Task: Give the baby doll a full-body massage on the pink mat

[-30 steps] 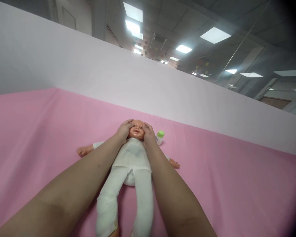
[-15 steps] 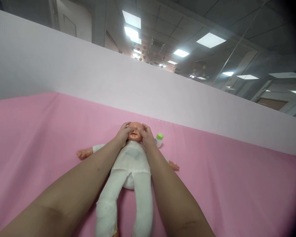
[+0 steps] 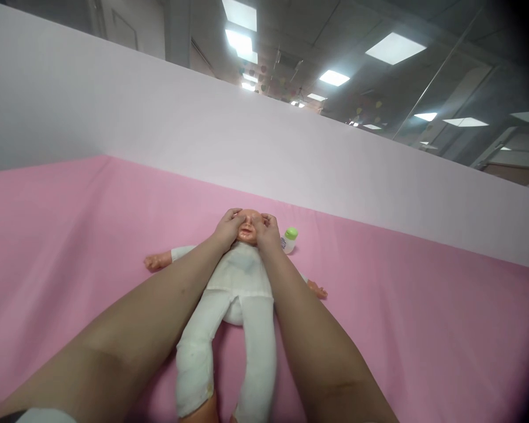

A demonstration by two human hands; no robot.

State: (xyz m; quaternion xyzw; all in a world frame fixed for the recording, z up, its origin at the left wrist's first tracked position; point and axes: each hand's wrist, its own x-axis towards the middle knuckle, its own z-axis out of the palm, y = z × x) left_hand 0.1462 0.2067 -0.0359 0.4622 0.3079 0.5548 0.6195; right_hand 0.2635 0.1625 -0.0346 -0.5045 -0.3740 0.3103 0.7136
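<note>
A baby doll (image 3: 242,276) lies on its back on a pink sheet, with a white cloth body and a hard, flesh-coloured plastic head, hands and feet. My left hand (image 3: 229,229) curves around one side of the doll's head (image 3: 247,232), its thumb across the eye area. On the other side, my right hand (image 3: 267,230) cups the head the same way, thumb on the face near the other eye. Both thumbs cover the doll's eyes; nose and mouth show between them. Close to my right hand is a small clear bottle (image 3: 290,242) with a green cap.
The pink sheet (image 3: 401,294) covers the padded surface. A white low wall (image 3: 247,141) runs along its far side. Beyond that are a glass pane, lit ceiling panels (image 3: 394,48) and a door (image 3: 123,26).
Both thumbs have slid slightly upward on the doll's face, toward the brow. The camera view has tilted a little downward. The hands still hold the head.
</note>
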